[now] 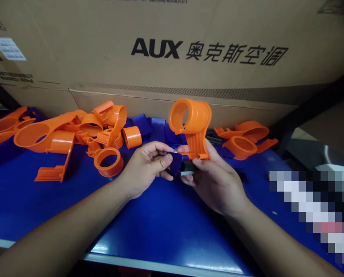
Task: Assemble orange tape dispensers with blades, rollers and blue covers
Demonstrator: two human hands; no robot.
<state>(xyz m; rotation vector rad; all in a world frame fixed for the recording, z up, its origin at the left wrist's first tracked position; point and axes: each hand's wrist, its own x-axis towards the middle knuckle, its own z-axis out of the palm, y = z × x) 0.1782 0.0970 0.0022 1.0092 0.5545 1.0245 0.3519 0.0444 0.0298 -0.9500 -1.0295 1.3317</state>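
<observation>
In my right hand [220, 179] is an orange tape dispenser frame [199, 123], its ring uppermost. A black roller [188, 166] and a toothed metal blade [187, 173] show at its lower end, by my right fingertips. My left hand [148, 165] pinches a dark blue plastic flap [176, 162] between thumb and fingers. That flap meets the lower left of the orange frame; whether it is fastened there I cannot tell. Both hands are close together above the blue surface [140, 219].
Several orange dispenser parts [56, 142] lie in a heap at the left. More orange parts [241, 146] sit at the right. Blue plastic pieces [158, 129] lie behind my hands. A large cardboard box [102, 50] stands across the back. Dark posts [313, 109] flank the surface.
</observation>
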